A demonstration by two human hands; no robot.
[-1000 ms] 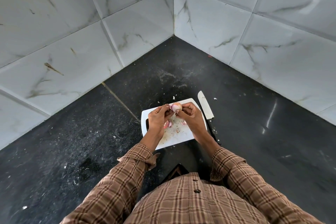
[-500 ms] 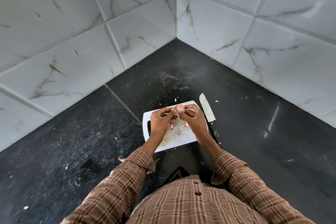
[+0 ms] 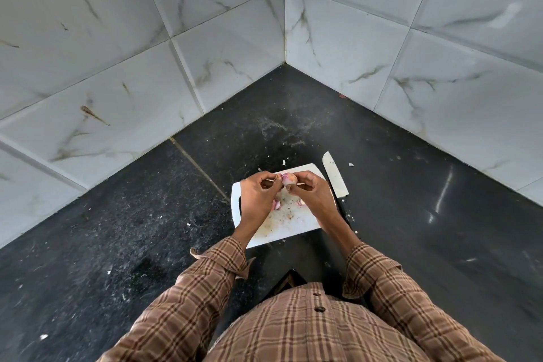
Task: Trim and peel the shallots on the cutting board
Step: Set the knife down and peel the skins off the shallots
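Your left hand (image 3: 258,194) and right hand (image 3: 311,194) both pinch 1 shallot (image 3: 288,179) above the cutting board (image 3: 289,228). The knife (image 3: 335,178) lies just right of your right hand.

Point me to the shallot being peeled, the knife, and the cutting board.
shallot (image 3: 288,179): head view, on its bare rounded top between both hands.
knife (image 3: 334,176): head view, middle of the blade lying right of the board.
cutting board (image 3: 293,225): head view, bare speckled surface near its front edge.
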